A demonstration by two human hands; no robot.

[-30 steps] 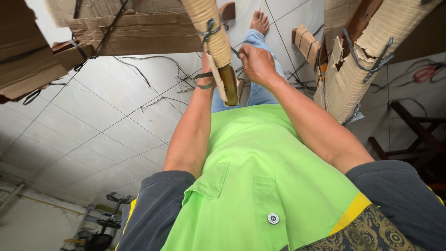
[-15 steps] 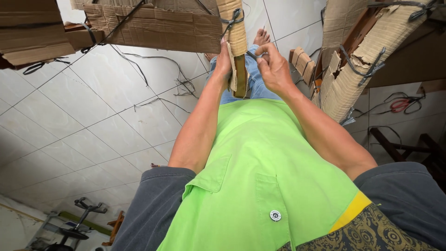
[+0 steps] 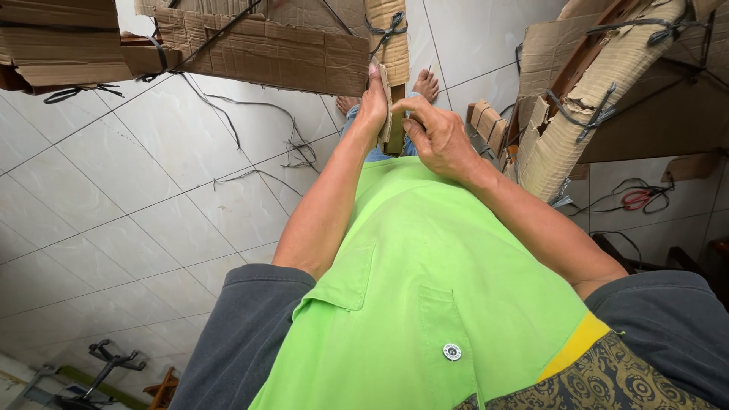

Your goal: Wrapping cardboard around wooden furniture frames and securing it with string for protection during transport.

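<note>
**Both hands gripping a cardboard-wrapped post**

A narrow wooden post (image 3: 396, 129), wrapped higher up in corrugated cardboard (image 3: 389, 34) and bound with black cord (image 3: 387, 29), is standing just ahead of the person's lap, and both hands are working on it. The left hand (image 3: 373, 106) is pressing flat against the post's left face, fingers extended upward along a loose cardboard flap (image 3: 386, 95). The right hand (image 3: 437, 137) is closing partway around the lower part from the other side, fingers curled and pinching at the edge; whether it is gripping a cord end there, I cannot tell.

Beyond the post, the person's bare feet (image 3: 425, 83) are resting on the white tiled floor (image 3: 152, 175). Loose black cords (image 3: 250, 144) are lying scattered across the tiles to the left. A flat cardboard-wrapped panel (image 3: 266, 49) is hanging across the top, and another wrapped, cord-tied piece (image 3: 585, 106) is leaning at the right, near red-handled scissors (image 3: 636, 199) on the floor.

As I judge it, the flap could be slipping off the wood if the left palm eases its pressure, since only the cord above is holding the wrapping. The torn cardboard may also be tearing further under a hard pinch, and the loose cords near the feet could be snagging.
</note>
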